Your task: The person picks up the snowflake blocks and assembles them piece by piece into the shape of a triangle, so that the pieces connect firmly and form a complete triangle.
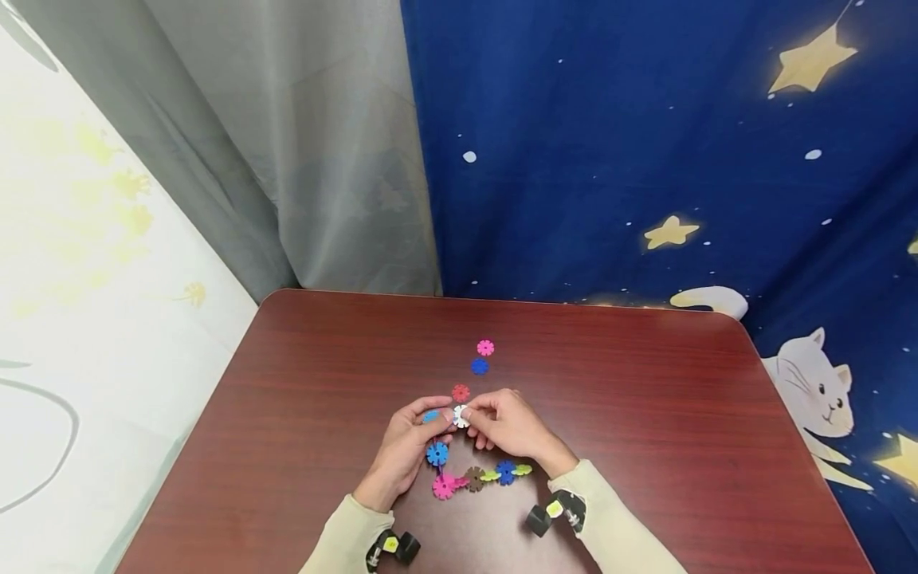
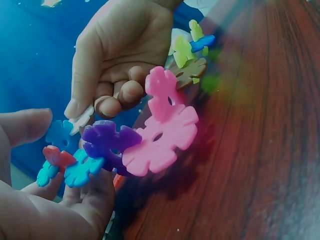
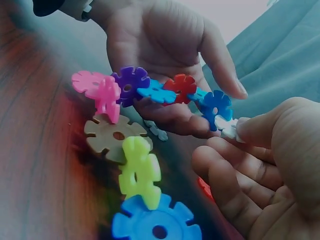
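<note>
My left hand (image 1: 403, 453) holds the end of a chain of interlocking plastic snowflake discs, its fingers curled under light blue discs (image 2: 84, 167) and a red one (image 3: 180, 88). Between my right hand's (image 1: 515, 426) thumb and fingers a white snowflake disc (image 3: 227, 128) is pinched, its edge against the blue disc (image 3: 216, 107) at the chain's end. Whether the slots are joined is hard to tell. From the left hand the chain runs through a purple disc (image 3: 131, 86), pink discs (image 2: 165, 142), a brown disc (image 1: 474, 478) and yellow-green and blue discs (image 1: 506, 472).
Beyond the hands, a loose red disc (image 1: 460, 392), blue disc (image 1: 480, 367) and pink disc (image 1: 485, 347) lie in a line on the reddish-brown table (image 1: 287, 383). A blue curtain (image 1: 559, 159) and a grey curtain (image 1: 344, 159) hang behind its far edge.
</note>
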